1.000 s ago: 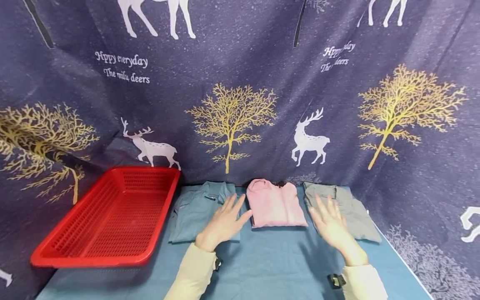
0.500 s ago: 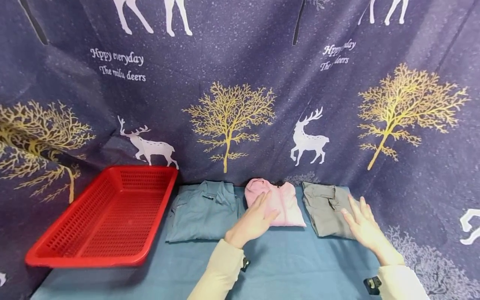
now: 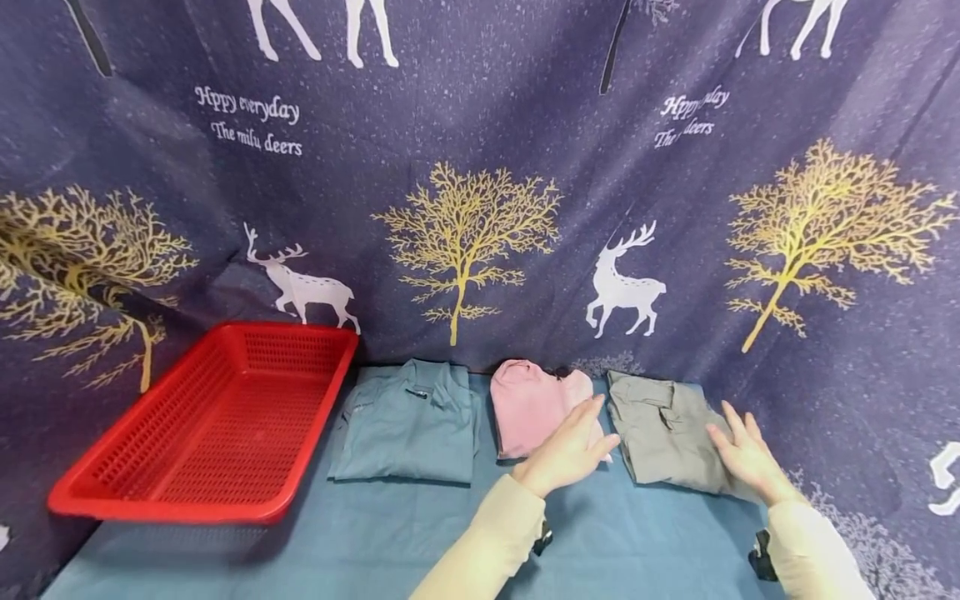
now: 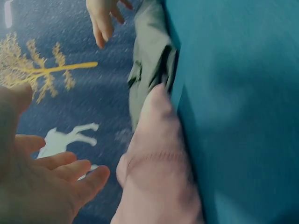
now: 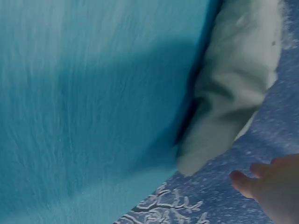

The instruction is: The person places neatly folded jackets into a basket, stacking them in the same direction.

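Observation:
Three folded garments lie in a row: a teal shirt, a pink garment in the middle and a grey-green shirt on the right. My left hand hovers over the pink garment's right front side with its fingers spread, holding nothing. By the right edge of the grey-green shirt is my right hand, fingers extended. In the right wrist view that hand appears apart from the shirt. The left wrist view has the left hand beside the pink garment, not gripping it.
A red perforated basket stands at the left, with nothing seen inside it. Blue cloth covers the table. Behind hangs a dark blue curtain printed with deer and trees, close to the garments' far edges.
My left hand has moved right, from the teal shirt across to the pink garment. My right hand has moved right, from over the grey-green shirt to its right edge. The garments stay in their row.

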`<state>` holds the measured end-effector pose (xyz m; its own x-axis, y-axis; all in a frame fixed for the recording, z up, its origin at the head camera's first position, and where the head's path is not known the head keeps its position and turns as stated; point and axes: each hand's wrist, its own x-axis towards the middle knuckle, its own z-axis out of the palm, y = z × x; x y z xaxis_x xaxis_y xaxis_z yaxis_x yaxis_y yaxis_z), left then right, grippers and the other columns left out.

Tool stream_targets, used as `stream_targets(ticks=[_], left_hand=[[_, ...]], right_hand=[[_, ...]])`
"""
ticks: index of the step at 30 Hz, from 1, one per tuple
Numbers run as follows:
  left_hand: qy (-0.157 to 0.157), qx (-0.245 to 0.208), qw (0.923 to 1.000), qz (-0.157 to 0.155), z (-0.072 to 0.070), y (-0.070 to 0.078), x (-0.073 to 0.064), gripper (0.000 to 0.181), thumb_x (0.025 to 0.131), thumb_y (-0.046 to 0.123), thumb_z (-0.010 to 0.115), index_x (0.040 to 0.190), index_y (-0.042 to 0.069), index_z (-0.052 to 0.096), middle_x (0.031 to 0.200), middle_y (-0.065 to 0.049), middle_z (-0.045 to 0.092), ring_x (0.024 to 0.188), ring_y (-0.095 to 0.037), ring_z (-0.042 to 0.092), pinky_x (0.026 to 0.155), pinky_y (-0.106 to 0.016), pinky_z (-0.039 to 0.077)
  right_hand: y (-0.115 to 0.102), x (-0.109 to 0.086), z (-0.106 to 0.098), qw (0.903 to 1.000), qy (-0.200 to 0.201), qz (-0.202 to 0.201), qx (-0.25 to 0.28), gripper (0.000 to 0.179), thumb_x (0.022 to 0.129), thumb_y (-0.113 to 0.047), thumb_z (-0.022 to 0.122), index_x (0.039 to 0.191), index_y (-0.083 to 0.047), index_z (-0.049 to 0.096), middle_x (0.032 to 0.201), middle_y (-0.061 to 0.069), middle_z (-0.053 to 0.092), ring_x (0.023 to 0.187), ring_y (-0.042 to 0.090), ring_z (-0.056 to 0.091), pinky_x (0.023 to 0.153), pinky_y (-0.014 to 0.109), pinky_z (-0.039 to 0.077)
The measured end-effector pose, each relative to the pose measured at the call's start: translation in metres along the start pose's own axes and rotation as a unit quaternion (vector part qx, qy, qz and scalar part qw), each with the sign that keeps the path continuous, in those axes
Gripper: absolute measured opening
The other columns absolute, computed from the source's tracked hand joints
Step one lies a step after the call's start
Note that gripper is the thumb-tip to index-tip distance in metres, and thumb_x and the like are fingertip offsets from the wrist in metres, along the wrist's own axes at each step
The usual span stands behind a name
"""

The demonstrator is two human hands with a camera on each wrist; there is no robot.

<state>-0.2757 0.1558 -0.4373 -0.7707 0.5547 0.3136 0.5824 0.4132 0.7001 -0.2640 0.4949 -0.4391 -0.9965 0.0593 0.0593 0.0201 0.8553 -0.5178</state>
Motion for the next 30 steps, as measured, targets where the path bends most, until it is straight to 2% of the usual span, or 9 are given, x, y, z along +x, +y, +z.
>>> stream_targets(ticks=[4, 8, 13, 17, 22, 25, 28, 30], left_hand=[[-0.001, -0.007, 0.9999, -0.013, 0.017, 0.006, 0.015, 0.068, 0.102, 0.044, 0.046, 0.156, 0.009, 0.023, 0.158, -0.006, 0.027, 0.144, -0.015, 0.023, 0.114, -0.029, 0.024], [-0.003, 0.005, 0.9999, -0.014, 0.034, 0.011, 0.029, 0.064, 0.103, 0.04, 0.047, 0.154, 0.008, 0.027, 0.155, -0.006, 0.032, 0.142, -0.014, 0.028, 0.112, -0.026, 0.025], [-0.031, 0.032, 0.9986, -0.028, 0.052, 0.015, 0.044, 0.064, 0.101, 0.039, 0.051, 0.155, 0.013, 0.028, 0.151, -0.004, 0.037, 0.138, -0.014, 0.035, 0.109, -0.025, 0.031], [-0.059, 0.045, 0.9948, -0.069, 0.061, 0.018, 0.055, 0.067, 0.099, 0.04, 0.054, 0.155, 0.015, 0.028, 0.149, -0.006, 0.036, 0.137, -0.016, 0.036, 0.108, -0.027, 0.032], [-0.088, 0.022, 0.9824, -0.163, 0.071, 0.021, 0.071, 0.07, 0.093, 0.038, 0.061, 0.154, 0.022, 0.029, 0.155, -0.01, 0.027, 0.145, -0.025, 0.02, 0.113, -0.037, 0.027], [-0.058, -0.01, 0.9739, -0.219, 0.085, 0.016, 0.078, 0.074, 0.088, 0.033, 0.065, 0.153, 0.025, 0.031, 0.155, -0.011, 0.025, 0.146, -0.028, 0.018, 0.112, -0.041, 0.028], [0.007, -0.024, 0.9658, -0.258, 0.098, 0.008, 0.081, 0.074, 0.084, 0.023, 0.067, 0.151, 0.022, 0.035, 0.156, -0.016, 0.023, 0.146, -0.031, 0.017, 0.112, -0.04, 0.028], [0.044, -0.025, 0.9599, -0.276, 0.103, 0.005, 0.082, 0.075, 0.082, 0.015, 0.067, 0.15, 0.02, 0.036, 0.155, -0.02, 0.023, 0.145, -0.034, 0.018, 0.113, -0.039, 0.027]], right_hand=[[0.01, 0.011, -0.001, 0.9999, -0.008, 0.009, -0.009, 0.072, 0.106, -0.043, 0.029, 0.153, 0.003, 0.0, 0.144, 0.049, -0.003, 0.136, 0.06, -0.006, 0.102, 0.075, 0.008], [0.014, 0.021, 0.001, 0.9994, -0.015, 0.023, -0.019, 0.072, 0.106, -0.042, 0.028, 0.151, 0.008, 0.001, 0.145, 0.047, 0.002, 0.136, 0.06, -0.003, 0.104, 0.072, 0.008], [0.014, 0.031, 0.011, 0.9964, -0.031, 0.07, -0.036, 0.075, 0.104, -0.046, 0.023, 0.151, 0.008, 0.001, 0.146, 0.046, 0.006, 0.132, 0.065, 0.008, 0.102, 0.074, 0.016], [0.014, 0.034, 0.019, 0.9943, -0.029, 0.093, -0.043, 0.073, 0.103, -0.045, 0.027, 0.15, 0.009, 0.009, 0.145, 0.044, 0.014, 0.129, 0.065, 0.017, 0.101, 0.072, 0.022], [0.017, 0.039, 0.023, 0.9948, -0.018, 0.089, -0.047, 0.071, 0.103, -0.041, 0.034, 0.146, 0.013, 0.018, 0.143, 0.044, 0.021, 0.129, 0.063, 0.022, 0.104, 0.068, 0.025], [0.015, 0.042, 0.025, 0.9954, -0.003, 0.08, -0.053, 0.069, 0.101, -0.037, 0.041, 0.145, 0.013, 0.023, 0.141, 0.044, 0.026, 0.127, 0.062, 0.026, 0.103, 0.067, 0.027], [0.012, 0.041, 0.029, 0.9959, 0.01, 0.074, -0.052, 0.068, 0.098, -0.034, 0.048, 0.142, 0.014, 0.027, 0.138, 0.045, 0.029, 0.124, 0.063, 0.03, 0.101, 0.066, 0.029], [0.009, 0.041, 0.03, 0.9959, 0.001, 0.082, -0.037, 0.07, 0.098, -0.035, 0.05, 0.144, 0.012, 0.026, 0.139, 0.045, 0.028, 0.125, 0.063, 0.029, 0.101, 0.067, 0.029]])
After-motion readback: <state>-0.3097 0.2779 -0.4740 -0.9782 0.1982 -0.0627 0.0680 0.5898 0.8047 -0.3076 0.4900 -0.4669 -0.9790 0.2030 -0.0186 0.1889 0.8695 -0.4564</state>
